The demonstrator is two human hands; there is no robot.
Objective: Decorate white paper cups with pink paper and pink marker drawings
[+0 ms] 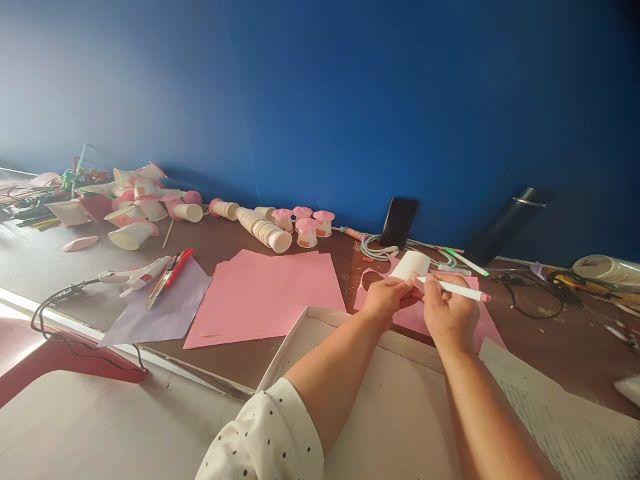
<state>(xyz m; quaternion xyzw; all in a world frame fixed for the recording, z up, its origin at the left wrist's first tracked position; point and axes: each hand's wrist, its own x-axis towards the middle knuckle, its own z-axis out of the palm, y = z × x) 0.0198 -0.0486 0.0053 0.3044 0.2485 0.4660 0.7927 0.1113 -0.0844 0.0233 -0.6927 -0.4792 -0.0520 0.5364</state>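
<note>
Gripping a paper cup point(411, 264), the fingers point(403, 288) of the person's left hand point(387, 297) are clasped around its lower side and hold it tilted above the middle of the table point(550, 347). Just to the right, the right hand point(450, 313) has its fingers clenched around a white pen point(457, 291), its pink end pointing right and its other end at the cup's wall. Under both hands lies a pink sheet point(487, 327); both forearms cross a shallow white box point(400, 400) at the near edge. More pink paper point(265, 293) is spread to the left, with a glue gun point(133, 275) beyond it. Farther back, a phone point(399, 222) leans on the blue wall point(320, 100), beside small pink-roofed cup houses point(306, 230) and a stack of cups point(263, 228).
</note>
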